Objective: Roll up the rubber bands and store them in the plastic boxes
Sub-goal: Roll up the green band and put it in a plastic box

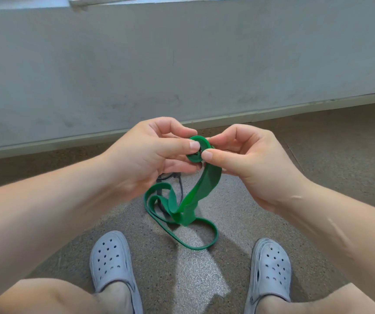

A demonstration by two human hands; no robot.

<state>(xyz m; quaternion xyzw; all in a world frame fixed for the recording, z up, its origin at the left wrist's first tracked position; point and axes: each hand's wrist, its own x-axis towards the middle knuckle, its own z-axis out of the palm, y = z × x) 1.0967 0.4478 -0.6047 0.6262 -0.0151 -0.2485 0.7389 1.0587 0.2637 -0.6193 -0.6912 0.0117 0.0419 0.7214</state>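
**Head view: starting the coil on a flat green rubber band**

Head view. Both hands are raised in front of the person's knees and work on one flat green rubber band (209,184). A small coil (201,140) has been formed at its upper end and serves here as the reference point.

- The left hand (150,155) is to the left of the coil. Its fingers are curled and its thumb is pressed on the coil's face, pinching it.
- The right hand (250,164) is to the right of the coil. It is also curled, with its thumb on the coil's face just beside the left thumb.
- Below the coil, the wide strip hangs down and ends in loose folds (183,214) on the speckled floor (204,279).
- A dark cord (180,186) lies under those folds, partly hidden.
- Two pale perforated clogs, left (111,257) and right (271,268), stand well below the coil, one on each side.
- A grey concrete wall (182,64) rises beyond the coil.
- No plastic box is in view.

Handling, as judged from this frame. The band looks light, limp and elastic. It drapes and twists under its own weight, so it gives no stiffness to push against. Its rubber surface probably grips skin well. The wound turns are likely to spring open if pressure on the coil's flat faces is released. The soundest hold appears to be a pinch across the coil's two faces with one hand, while the other hand feeds the strip just below the coil, flat and untwisted. Most of the band is still unwound, and the hanging length may snag on the cord.
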